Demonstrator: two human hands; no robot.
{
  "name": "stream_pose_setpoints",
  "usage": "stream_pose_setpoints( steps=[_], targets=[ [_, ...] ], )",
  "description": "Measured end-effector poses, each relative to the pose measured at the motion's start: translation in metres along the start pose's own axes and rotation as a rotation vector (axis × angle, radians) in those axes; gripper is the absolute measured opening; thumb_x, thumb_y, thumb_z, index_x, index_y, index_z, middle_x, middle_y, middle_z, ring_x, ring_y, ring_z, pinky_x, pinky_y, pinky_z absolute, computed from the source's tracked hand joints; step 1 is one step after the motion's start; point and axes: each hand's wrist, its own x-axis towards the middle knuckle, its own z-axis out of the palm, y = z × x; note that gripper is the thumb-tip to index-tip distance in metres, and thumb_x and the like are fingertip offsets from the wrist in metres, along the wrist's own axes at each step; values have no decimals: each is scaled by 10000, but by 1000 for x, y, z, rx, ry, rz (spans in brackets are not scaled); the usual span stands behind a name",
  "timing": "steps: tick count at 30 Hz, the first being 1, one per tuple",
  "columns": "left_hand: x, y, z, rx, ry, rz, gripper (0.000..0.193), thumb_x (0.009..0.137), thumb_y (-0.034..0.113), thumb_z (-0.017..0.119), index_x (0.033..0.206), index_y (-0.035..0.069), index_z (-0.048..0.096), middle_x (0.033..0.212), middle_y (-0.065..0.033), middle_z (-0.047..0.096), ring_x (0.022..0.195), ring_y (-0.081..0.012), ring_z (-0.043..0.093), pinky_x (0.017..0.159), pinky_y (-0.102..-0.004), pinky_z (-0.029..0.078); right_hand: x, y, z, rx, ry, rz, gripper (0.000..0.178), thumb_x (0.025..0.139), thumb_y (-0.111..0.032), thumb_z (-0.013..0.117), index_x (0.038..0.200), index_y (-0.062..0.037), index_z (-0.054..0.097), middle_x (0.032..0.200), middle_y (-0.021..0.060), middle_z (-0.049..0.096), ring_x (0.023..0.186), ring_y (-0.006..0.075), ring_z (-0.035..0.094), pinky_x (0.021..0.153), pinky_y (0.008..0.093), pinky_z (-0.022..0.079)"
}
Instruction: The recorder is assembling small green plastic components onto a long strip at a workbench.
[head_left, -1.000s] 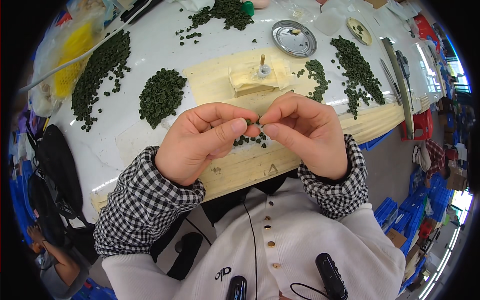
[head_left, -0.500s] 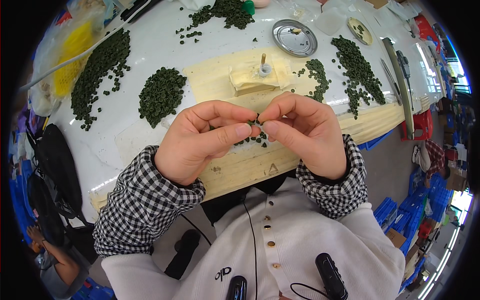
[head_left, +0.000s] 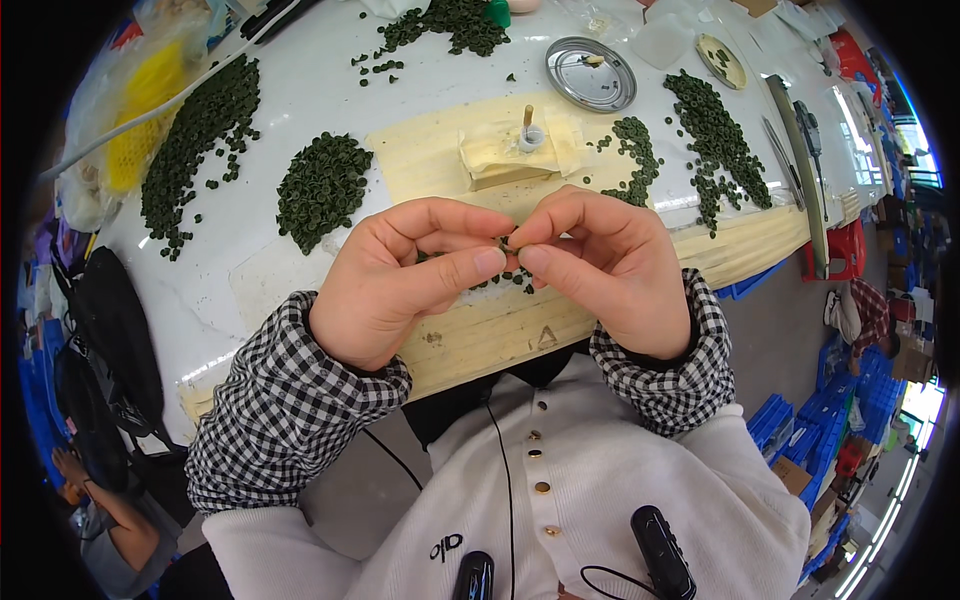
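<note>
Thumb and forefinger of my left hand (head_left: 390, 275) pinch a small dark green part (head_left: 507, 243). Opposite, the fingertips of my right hand (head_left: 620, 268) close on the same spot, and the two hands meet there. Most of the part is hidden by the fingertips. Just below and behind them lie several loose dark green pieces (head_left: 527, 282) on the table's near side. Beyond the hands stands a cream-covered block (head_left: 485, 165) holding a small white cup (head_left: 531, 138) with a stick in it.
Piles of small green pieces lie left (head_left: 325, 185), far left (head_left: 200, 145), at the back (head_left: 455, 28) and right (head_left: 710, 140). A round metal lid (head_left: 575, 85) and a shallow dish (head_left: 722, 60) sit behind. Tweezers (head_left: 783, 160) lie at right. Another person's arm (head_left: 120, 525) shows lower left.
My right fingertips have shifted slightly left, closer against the left ones. The green part is now more covered. A dark shape at the lower left, beside my sleeve, has moved back.
</note>
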Motion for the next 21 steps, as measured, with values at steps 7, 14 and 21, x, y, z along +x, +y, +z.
stream_pose_setpoints(
  steps=[7, 14, 21],
  targets=[
    [-1, 0, -1, 26, -9, -4, 119, 835, -9, 585, 952, 8, 594, 789, -25, 616, 506, 0, 347, 433, -169, 233, 1, 4, -2, -88, -15, -35, 152, 836, 2, 576, 977, 59, 581, 937, 82, 618, 882, 122, 607, 787, 224, 489],
    [-4, 0, 3, 160, -6, 55, 114, 829, 3, 599, 941, -8, 615, 807, -48, 635, 526, -11, 384, 448, -170, 276, -1, -1, 0, 58, -10, 46, 138, 812, 5, 619, 930, 32, 554, 878, 43, 598, 812, 78, 574, 736, 205, 480],
    [-3, -3, 2, 243, -28, 169, 129, 831, 24, 603, 956, -5, 615, 868, -69, 654, 533, -16, 403, 461, -166, 294, -1, -3, 0, 17, -10, 24, 139, 817, -8, 619, 930, 27, 546, 877, 40, 592, 811, 79, 574, 739, 213, 480]
  ],
)
